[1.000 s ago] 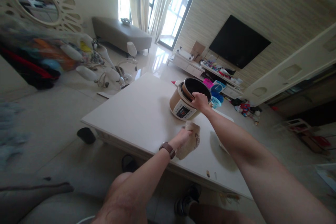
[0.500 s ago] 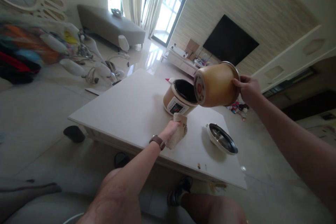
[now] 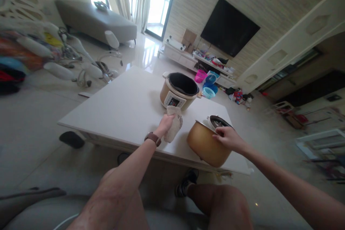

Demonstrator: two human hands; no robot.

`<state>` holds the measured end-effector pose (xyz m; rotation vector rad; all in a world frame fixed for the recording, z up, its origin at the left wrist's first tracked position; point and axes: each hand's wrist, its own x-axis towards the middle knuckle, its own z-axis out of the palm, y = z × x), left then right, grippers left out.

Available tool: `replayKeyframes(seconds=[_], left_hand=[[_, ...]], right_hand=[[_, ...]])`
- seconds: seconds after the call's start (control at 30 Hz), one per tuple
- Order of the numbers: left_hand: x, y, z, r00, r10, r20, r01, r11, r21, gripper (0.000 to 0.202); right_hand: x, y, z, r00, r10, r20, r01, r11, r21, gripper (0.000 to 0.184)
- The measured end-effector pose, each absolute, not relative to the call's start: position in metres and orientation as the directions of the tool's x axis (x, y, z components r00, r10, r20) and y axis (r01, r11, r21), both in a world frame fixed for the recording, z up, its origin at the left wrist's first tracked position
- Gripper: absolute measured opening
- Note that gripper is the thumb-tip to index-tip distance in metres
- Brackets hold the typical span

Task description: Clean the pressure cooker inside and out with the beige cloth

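Our right hand [image 3: 229, 139] has its grip on the rim of the pot [image 3: 206, 146], tilted at the worktop's [image 3: 115, 107] near edge; our left hand [image 3: 166, 124] clasps the cloth [image 3: 175, 128]. Held one-handed, the pot could slip or knock the lid [image 3: 220, 119] behind. Its outside looks gold, smooth.

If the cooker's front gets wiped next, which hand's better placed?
Left hand, likely: it holds the cloth, close to the front of the cooker. The right hand is occupied, gripping the gold pot at its rim.
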<state>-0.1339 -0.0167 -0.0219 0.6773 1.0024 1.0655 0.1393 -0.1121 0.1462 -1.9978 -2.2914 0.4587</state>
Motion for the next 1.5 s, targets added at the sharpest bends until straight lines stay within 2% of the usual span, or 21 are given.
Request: replayKeyframes(seconds=[0.1, 0.23, 0.4, 0.77, 1.0, 1.1, 1.17, 1.23, 1.3, 1.37, 1.43, 1.5], left_hand=[[-0.143, -0.012, -0.012, 0.154, 0.923, -0.351, -0.467, 0.382, 0.798, 0.029], [-0.159, -0.007, 0.006, 0.247, 0.899, -0.363, -0.663, 0.430, 0.613, 0.039], [-0.176, -0.006, 0.022, 0.196, 0.945, -0.262, -0.797, 0.309, 0.519, 0.050], [-0.174, -0.014, 0.031, 0.214, 0.959, -0.186, -0.788, 0.282, 0.547, 0.059], [-0.142, -0.019, 0.039, 0.376, 0.918, -0.126, -0.831, 0.394, 0.393, 0.060], [-0.127, -0.022, 0.041, 0.461, 0.881, -0.105, -0.817, 0.468, 0.337, 0.061], [-0.119, -0.024, 0.041, 0.497, 0.862, -0.100, -0.801, 0.501, 0.327, 0.062], [-0.112, -0.026, 0.042, 0.520, 0.847, -0.112, -0.786, 0.526, 0.325, 0.061], [-0.106, -0.028, 0.042, 0.543, 0.829, -0.136, -0.767, 0.555, 0.322, 0.059], [-0.100, -0.030, 0.042, 0.576, 0.801, -0.164, -0.739, 0.596, 0.313, 0.056], [-0.096, -0.034, 0.042, 0.616, 0.767, -0.180, -0.705, 0.638, 0.309, 0.054], [-0.090, -0.040, 0.042, 0.658, 0.733, -0.171, -0.667, 0.673, 0.319, 0.051]], right_hand=[[0.151, -0.126, 0.125, -0.187, 0.981, -0.060, 0.952, 0.165, -0.259, 0.028], [0.160, -0.134, 0.100, -0.225, 0.971, 0.076, 0.940, 0.237, -0.246, 0.021], [0.162, -0.136, 0.069, -0.357, 0.920, 0.163, 0.917, 0.379, -0.128, 0.022], [0.136, -0.138, 0.020, -0.647, 0.729, 0.224, 0.761, 0.636, 0.127, 0.030], [0.121, -0.150, -0.010, -0.692, 0.669, 0.270, 0.713, 0.692, 0.112, 0.022], [0.121, -0.153, -0.018, -0.690, 0.679, 0.250, 0.714, 0.695, 0.083, 0.021], [0.123, -0.153, -0.020, -0.668, 0.709, 0.226, 0.734, 0.678, 0.040, 0.022], [0.126, -0.154, -0.018, -0.616, 0.766, 0.185, 0.769, 0.635, -0.069, 0.019], [0.127, -0.156, -0.012, -0.516, 0.845, 0.142, 0.804, 0.535, -0.260, 0.019], [0.123, -0.160, -0.005, -0.352, 0.929, 0.115, 0.786, 0.360, -0.503, 0.043], [0.112, -0.165, 0.001, -0.170, 0.983, 0.070, 0.622, 0.162, -0.766, 0.063], [0.095, -0.168, 0.006, -0.044, 0.999, -0.012, 0.263, 0.000, -0.965, 0.073]])
